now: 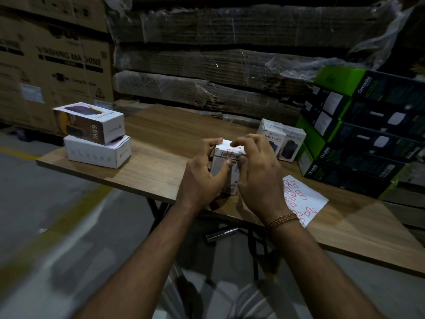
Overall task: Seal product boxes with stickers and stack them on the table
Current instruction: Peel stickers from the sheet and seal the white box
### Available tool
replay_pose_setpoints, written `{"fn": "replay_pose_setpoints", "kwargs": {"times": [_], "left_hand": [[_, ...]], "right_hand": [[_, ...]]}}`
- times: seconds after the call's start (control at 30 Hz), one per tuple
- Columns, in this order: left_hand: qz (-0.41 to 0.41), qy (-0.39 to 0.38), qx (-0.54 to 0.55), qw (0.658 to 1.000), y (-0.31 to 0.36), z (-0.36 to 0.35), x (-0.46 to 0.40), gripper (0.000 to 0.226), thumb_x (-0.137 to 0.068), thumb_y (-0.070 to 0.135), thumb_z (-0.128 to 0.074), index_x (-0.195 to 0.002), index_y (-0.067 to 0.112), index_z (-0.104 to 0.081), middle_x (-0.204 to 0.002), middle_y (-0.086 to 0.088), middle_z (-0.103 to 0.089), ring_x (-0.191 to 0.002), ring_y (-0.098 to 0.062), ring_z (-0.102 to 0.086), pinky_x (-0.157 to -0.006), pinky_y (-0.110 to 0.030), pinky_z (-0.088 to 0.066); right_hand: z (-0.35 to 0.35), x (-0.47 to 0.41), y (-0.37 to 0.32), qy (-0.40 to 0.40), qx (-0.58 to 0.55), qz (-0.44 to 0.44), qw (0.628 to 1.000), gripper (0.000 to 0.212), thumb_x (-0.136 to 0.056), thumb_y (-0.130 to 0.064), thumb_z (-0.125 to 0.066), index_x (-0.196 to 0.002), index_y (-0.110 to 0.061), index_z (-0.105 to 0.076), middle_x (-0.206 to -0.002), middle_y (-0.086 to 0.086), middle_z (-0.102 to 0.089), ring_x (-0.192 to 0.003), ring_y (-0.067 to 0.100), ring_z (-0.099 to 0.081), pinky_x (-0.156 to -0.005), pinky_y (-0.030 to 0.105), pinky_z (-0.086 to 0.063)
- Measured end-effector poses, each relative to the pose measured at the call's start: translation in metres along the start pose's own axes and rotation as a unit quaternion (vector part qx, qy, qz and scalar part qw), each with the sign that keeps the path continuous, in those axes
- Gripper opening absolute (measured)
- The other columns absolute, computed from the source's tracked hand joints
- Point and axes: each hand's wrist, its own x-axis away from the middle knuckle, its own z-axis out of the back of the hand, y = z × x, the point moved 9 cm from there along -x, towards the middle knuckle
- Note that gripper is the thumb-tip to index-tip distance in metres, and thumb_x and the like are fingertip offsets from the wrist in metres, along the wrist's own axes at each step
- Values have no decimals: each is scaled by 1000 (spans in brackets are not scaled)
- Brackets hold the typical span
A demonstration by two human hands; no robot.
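Note:
A small white product box (pixel 226 157) stands upright on the wooden table (pixel 161 143) near its front edge. My left hand (pixel 202 176) grips its left side, thumb on the front face. My right hand (pixel 257 171) curls over the box's top and right side, fingertips at the upper edge where a small red-outlined sticker (pixel 230 150) sits. A white sticker sheet (pixel 301 196) with several red-outlined stickers lies on the table just right of my right hand. Two white boxes (pixel 281 141) stand behind it.
Two larger boxes (pixel 96 134) are stacked at the table's left end. Green and black cartons (pixel 358 134) are piled on the right side. Wrapped cardboard bundles (pixel 230 65) and big cartons stand behind the table. A dark metal cylinder (pixel 222 234) lies below the table.

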Motion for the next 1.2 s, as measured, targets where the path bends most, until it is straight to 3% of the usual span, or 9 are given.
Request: {"fn": "replay_pose_setpoints", "kwargs": {"times": [0.1, 0.2, 0.33, 0.47, 0.57, 0.73, 0.87, 1.03, 1.2], "left_hand": [[4, 0, 3, 1000, 0, 0, 1, 54, -101, 32, -72, -149, 29, -46, -118, 3, -70, -101, -1, -71, -68, -27, -65], [8, 1, 4, 1000, -2, 0, 1, 54, -101, 33, -72, -148, 31, -46, -119, 3, -69, -99, -6, -73, -66, -35, -66], [10, -4, 7, 1000, -2, -1, 1, 54, -102, 33, -72, -149, 30, -45, -119, 4, -69, -97, -5, -74, -64, -35, -66], [-1, -4, 9, 1000, -1, -1, 1, 53, -103, 34, -71, -149, 28, -45, -120, 2, -70, -98, -6, -74, -65, -35, -66], [1, -10, 7, 1000, -3, -3, 0, 53, -103, 35, -70, -149, 30, -44, -122, 2, -69, -98, -8, -75, -65, -35, -66], [6, -4, 6, 1000, -3, -2, 0, 51, -103, 33, -71, -147, 29, -46, -118, 2, -72, -95, -7, -76, -66, -30, -65], [1, 2, 7, 1000, -1, -2, 1, 50, -103, 33, -71, -146, 29, -48, -116, 5, -73, -95, -6, -75, -67, -23, -61], [-3, 1, 14, 1000, 0, -2, 1, 51, -103, 32, -72, -147, 28, -48, -117, 6, -73, -95, -5, -75, -68, -20, -60], [-11, -3, 16, 1000, 1, -1, 1, 52, -102, 27, -72, -148, 26, -48, -116, 6, -73, -95, -4, -75, -68, -23, -62]], "right_hand": [[-6, 2, 1, -13, 23, 9, 1000, 35, -95, -30, -56, -125, -15, -65, -132, 6, -51, -116, 22, -54, -83, 41, -59], [-10, 3, 3, -20, 59, 15, 998, 39, -93, -19, -73, -130, -12, -64, -137, 6, -50, -120, 22, -52, -86, 36, -58], [-8, 5, 4, -10, 35, 16, 999, 40, -93, -16, -71, -133, -12, -64, -139, 7, -49, -122, 21, -51, -91, 29, -50], [-7, 8, 4, 2, 18, 16, 1000, 32, -97, -14, -68, -128, -17, -65, -135, 5, -50, -119, 19, -50, -86, 26, -46], [-9, 9, 4, -12, 35, 22, 999, 38, -94, -13, -68, -132, -15, -64, -136, 6, -50, -119, 18, -48, -89, 22, -40], [-12, 7, 3, -30, 63, 26, 997, 43, -96, -19, -63, -138, -14, -61, -142, 9, -47, -123, 22, -47, -92, 28, -47], [-7, 8, 1, -9, 23, 18, 1000, 44, -97, -26, -50, -139, -17, -60, -140, 8, -50, -121, 21, -50, -91, 28, -43], [4, -1, 10, 84, -40, -45, 995, 20, -101, -26, -66, -120, -20, -69, -122, -3, -58, -102, 11, -59, -78, 35, -57], [0, -12, 9, 79, 6, -28, 996, 20, -95, -27, -76, -113, -19, -72, -117, -1, -59, -97, 15, -61, -75, 31, -54]]}}
